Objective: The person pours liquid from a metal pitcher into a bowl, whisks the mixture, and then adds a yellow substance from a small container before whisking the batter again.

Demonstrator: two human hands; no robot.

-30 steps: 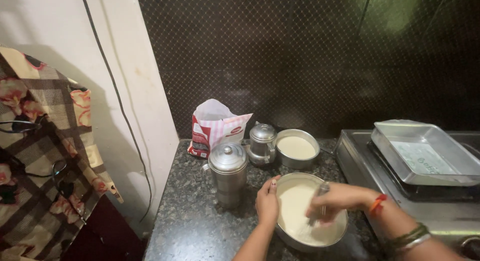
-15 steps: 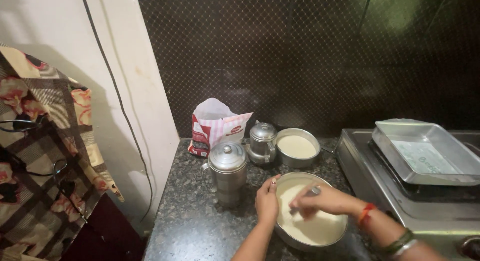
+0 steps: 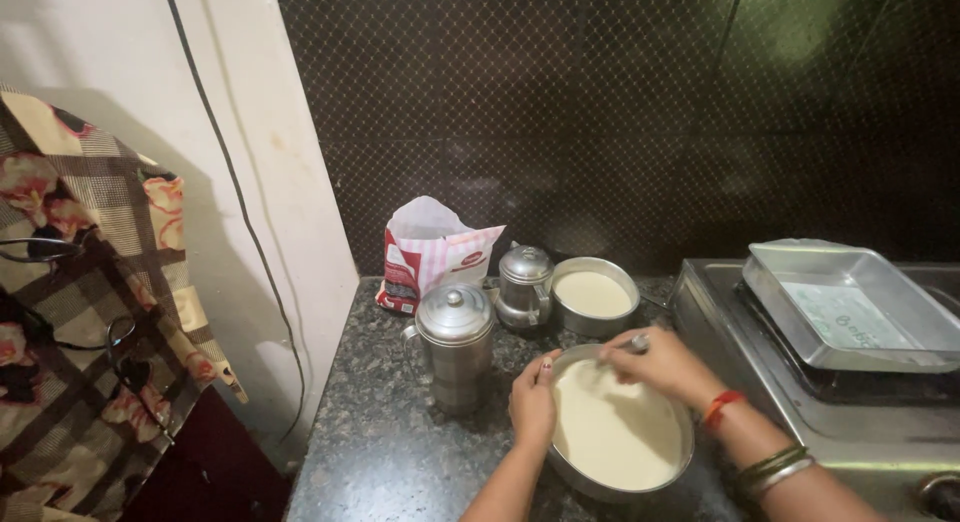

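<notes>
Head view: left hand [image 3: 533, 407] clamps the batter pan [image 3: 618, 434] rim; right hand [image 3: 660, 362] pinches a spoon [image 3: 636, 344]. Heavy, sloshy; grip the rim.

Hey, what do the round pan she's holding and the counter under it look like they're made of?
The round pan looks like plain metal, steel or aluminium: a dull grey rim with a soft sheen. The left hand grips that rim. The counter looks like polished stone, probably granite: dark, speckled with light flecks, faintly glossy.
</notes>
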